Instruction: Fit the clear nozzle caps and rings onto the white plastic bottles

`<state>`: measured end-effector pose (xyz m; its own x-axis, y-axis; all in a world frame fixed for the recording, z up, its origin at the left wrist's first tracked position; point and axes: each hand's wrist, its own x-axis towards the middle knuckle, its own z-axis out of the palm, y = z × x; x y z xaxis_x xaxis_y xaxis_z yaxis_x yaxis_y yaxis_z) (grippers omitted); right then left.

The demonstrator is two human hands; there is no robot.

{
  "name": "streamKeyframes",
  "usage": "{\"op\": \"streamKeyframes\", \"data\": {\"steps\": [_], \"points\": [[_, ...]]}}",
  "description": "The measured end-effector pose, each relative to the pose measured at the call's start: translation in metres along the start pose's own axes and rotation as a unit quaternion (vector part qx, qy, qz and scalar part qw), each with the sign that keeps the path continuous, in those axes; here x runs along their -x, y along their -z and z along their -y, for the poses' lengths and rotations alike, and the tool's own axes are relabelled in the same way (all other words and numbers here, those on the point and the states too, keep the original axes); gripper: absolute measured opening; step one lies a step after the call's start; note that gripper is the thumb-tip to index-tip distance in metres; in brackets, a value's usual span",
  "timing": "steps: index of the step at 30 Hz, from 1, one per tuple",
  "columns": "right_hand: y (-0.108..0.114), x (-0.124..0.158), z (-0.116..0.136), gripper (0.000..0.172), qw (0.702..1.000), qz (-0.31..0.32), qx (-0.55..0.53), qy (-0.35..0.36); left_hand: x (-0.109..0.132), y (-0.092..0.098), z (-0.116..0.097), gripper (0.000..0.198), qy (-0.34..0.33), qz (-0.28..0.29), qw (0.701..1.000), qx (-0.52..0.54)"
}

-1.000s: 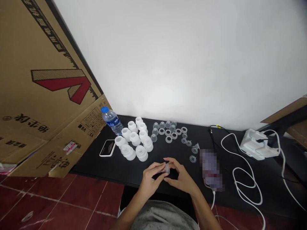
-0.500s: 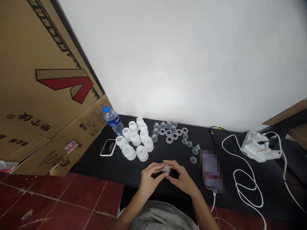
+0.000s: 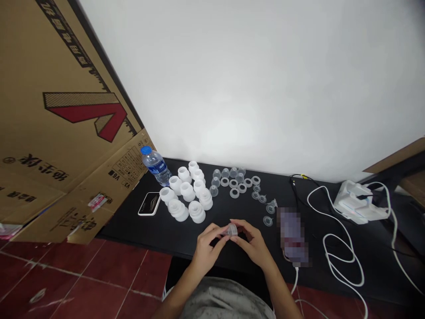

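Between my hands, close to the table's front edge, is a small clear plastic piece (image 3: 231, 229) with a ringed, ribbed rim on its right side. My left hand (image 3: 208, 246) pinches its narrower left end. My right hand (image 3: 255, 243) has thumb and fingertips closed on the rim. Ahead of my left hand stand several white plastic collars (image 3: 187, 192), a few of them stacked. Clear dome-shaped caps (image 3: 214, 190) and flat translucent rings (image 3: 234, 192) lie beyond my hands. Thin clear discs with small stems (image 3: 268, 220) are off to the right.
A water bottle (image 3: 156, 166) and a white-framed device (image 3: 149, 204) sit at the left, beside a large cardboard box (image 3: 76, 177). To the right lie a blurred phone (image 3: 294, 235) on a cable, a white power strip (image 3: 360, 201) and looped white cords (image 3: 345, 248). A wall borders the black table (image 3: 142, 237).
The clear piece and my fingers have shifted slightly to the right, and the piece is tilted a little differently. Both hands keep hold of it. The view has moved very slightly.
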<state>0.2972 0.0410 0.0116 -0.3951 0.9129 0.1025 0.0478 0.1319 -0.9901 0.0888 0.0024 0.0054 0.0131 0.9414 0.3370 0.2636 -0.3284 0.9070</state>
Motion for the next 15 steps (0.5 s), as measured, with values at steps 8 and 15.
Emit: {"op": "streamKeyframes", "data": {"steps": [8, 15], "points": [[0.0004, 0.002, -0.0007, 0.041, 0.999, -0.018, 0.037, 0.003, 0.0004, -0.0009, -0.0003, 0.021, -0.003, -0.019, 1.0, -0.006], [0.0024, 0.0011, 0.0003, 0.036, 0.998, 0.008, 0.06, -0.002, -0.0036, -0.0006, -0.0039, 0.016, 0.011, -0.029, 0.999, -0.001]]}}
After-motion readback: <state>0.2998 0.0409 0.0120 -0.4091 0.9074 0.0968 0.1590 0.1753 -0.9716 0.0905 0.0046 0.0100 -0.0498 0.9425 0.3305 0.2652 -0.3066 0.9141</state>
